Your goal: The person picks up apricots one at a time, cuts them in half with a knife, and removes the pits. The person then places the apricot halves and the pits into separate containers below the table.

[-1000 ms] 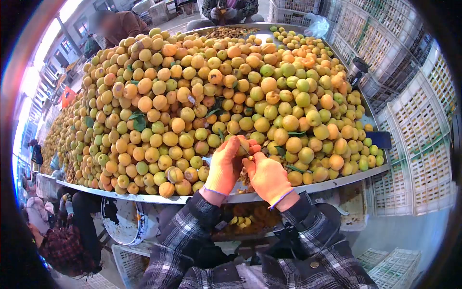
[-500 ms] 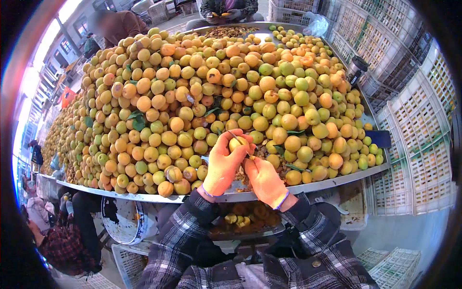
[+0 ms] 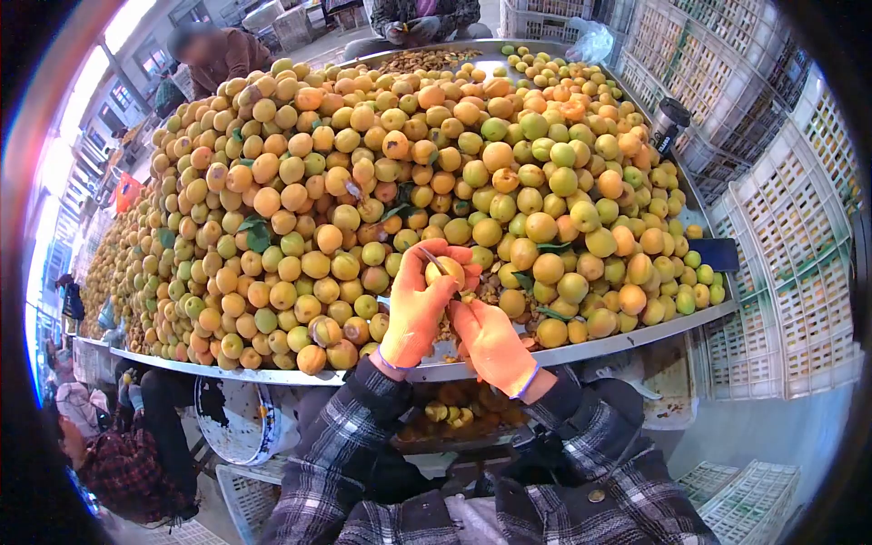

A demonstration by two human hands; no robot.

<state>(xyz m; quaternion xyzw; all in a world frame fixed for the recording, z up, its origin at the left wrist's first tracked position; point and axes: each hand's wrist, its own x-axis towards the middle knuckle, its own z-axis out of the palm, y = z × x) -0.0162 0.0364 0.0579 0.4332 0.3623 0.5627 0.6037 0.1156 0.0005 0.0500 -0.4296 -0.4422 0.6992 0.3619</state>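
My left hand (image 3: 417, 307), in an orange glove, holds a yellow fruit (image 3: 445, 272) near the front edge of the metal table (image 3: 454, 370). My right hand (image 3: 490, 343), also gloved in orange, is closed just below and to the right of that fruit. It grips a thin knife (image 3: 434, 262), whose blade lies across the fruit; the handle is mostly hidden by the fingers. A large heap of yellow-orange and greenish fruit (image 3: 300, 191) spreads behind and on both sides of my hands.
White plastic crates (image 3: 781, 263) stand at the right. A black cup (image 3: 670, 123) and a dark phone (image 3: 714, 254) are by the table's right edge. A white bucket (image 3: 263, 422) and a bin with cut fruit (image 3: 450, 415) are below the front edge. Other people sit around the table.
The fruit has turned a little in my left hand, and both hands have shifted slightly left in view. The person across the table has brought their hands lower.
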